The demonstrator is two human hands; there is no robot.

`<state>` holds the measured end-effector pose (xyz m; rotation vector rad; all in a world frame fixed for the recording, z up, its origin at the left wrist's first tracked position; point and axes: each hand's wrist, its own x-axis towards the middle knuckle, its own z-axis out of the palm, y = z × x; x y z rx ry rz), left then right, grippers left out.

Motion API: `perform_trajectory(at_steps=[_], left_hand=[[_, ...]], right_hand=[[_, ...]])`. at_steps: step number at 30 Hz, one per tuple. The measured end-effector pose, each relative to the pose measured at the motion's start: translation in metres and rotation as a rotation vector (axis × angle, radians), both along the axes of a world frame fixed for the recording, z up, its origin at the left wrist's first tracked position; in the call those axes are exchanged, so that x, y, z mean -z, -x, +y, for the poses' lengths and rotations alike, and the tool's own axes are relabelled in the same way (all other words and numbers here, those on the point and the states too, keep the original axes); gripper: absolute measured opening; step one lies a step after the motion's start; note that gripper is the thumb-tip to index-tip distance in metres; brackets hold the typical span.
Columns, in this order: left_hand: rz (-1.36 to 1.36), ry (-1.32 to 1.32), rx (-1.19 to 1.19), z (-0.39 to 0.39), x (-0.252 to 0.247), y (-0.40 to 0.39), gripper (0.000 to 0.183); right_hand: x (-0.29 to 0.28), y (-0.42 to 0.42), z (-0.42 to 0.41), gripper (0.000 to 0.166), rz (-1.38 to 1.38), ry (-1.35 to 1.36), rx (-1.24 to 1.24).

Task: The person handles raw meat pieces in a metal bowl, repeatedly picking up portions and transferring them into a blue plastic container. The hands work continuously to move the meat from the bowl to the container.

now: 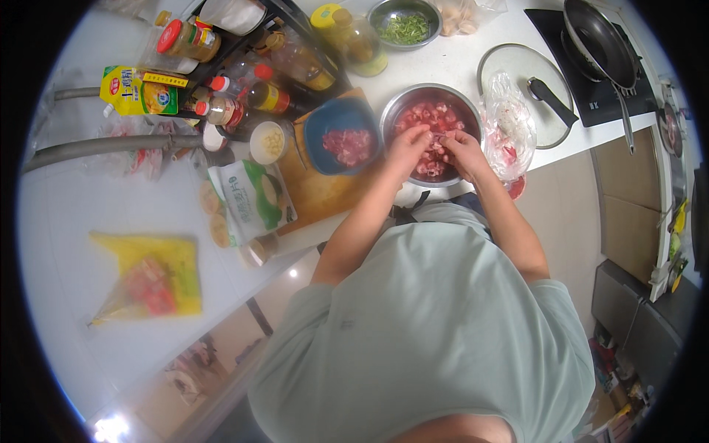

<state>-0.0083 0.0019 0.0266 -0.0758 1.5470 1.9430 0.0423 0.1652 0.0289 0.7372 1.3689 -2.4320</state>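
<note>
A stainless steel bowl [389, 111] holds pieces of raw meat [429, 113] in reddish liquid. Over its near half, my left hand [411, 148] and my right hand [464, 154] meet, fingertips pinching a small piece of raw meat [437, 138] between them. Left of the bowl stands a blue plastic basin [316, 133] with more raw meat [349, 147], on a wooden cutting board [327, 191]. A crumpled clear plastic bag [512, 124] with reddish stains lies close to the bowl's right side, partly over a glass lid [498, 58].
Bottles and a black rack [288, 27] stand at the upper left, beside a white bowl [268, 143] of pale pieces and a white-green packet [252, 202]. A bowl of chopped greens [404, 29] sits beyond. A frying pan [601, 44] rests on the cooktop [595, 111] at right.
</note>
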Motion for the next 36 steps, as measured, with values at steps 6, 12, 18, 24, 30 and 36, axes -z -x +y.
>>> perform_trajectory(at_steps=[6, 12, 18, 24, 30, 36], left_hand=[[0.194, 0.032, 0.053, -0.002, 0.008, -0.007, 0.022], [0.341, 0.226, 0.111, -0.003, 0.008, -0.004, 0.019], [0.374, 0.291, 0.198, -0.003, -0.001, -0.002, 0.021], [0.198, 0.180, 0.186, -0.005, 0.007, 0.000, 0.025], [0.119, 0.084, 0.197, -0.005, 0.007, 0.002, 0.027], [0.084, -0.011, 0.215, -0.002, -0.003, 0.003, 0.025]], right_hand=[[-0.016, -0.004, -0.005, 0.014, -0.049, -0.030, -0.054], [-0.009, -0.006, -0.004, 0.013, 0.018, -0.223, -0.155], [-0.002, -0.006, -0.001, 0.011, 0.133, -0.395, -0.156], [-0.007, -0.007, -0.003, 0.012, 0.109, -0.419, -0.182], [-0.008, -0.004, -0.001, 0.015, 0.087, -0.498, -0.213], [-0.010, -0.005, 0.002, 0.017, -0.026, -0.160, -0.164]])
